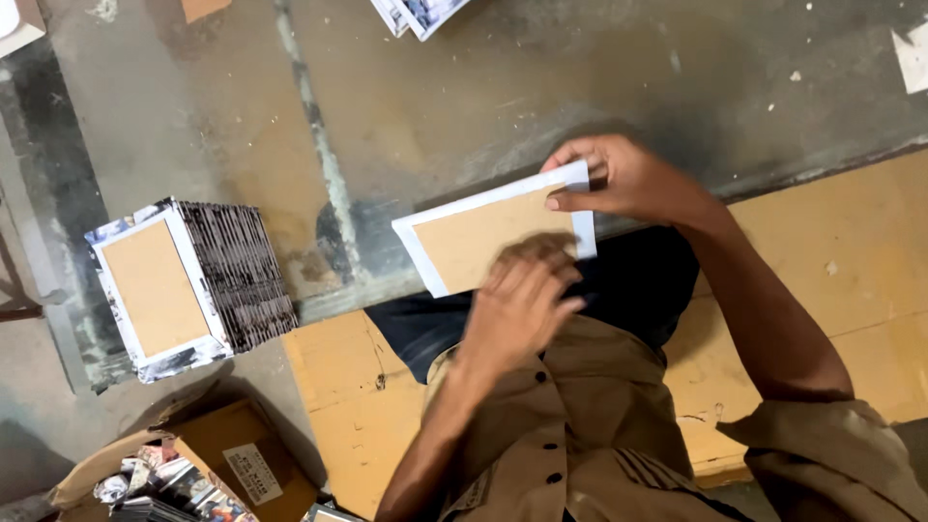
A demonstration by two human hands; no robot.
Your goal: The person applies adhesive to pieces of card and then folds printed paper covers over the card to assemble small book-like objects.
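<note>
A brown cardboard panel with a white paper border is held flat over my lap, above the grey concrete floor. My right hand grips its far right corner, thumb pressing on the brown face and fingers curled over the white edge. My left hand rests palm-down on the panel's near edge, covering part of it. Dark trousers and a tan shirt show below the panel.
A tall stack of similar bordered panels stands on the floor at the left. An open cardboard box with printed paper scraps sits at bottom left. A yellow-brown board lies under me. Printed sheets lie at the top edge.
</note>
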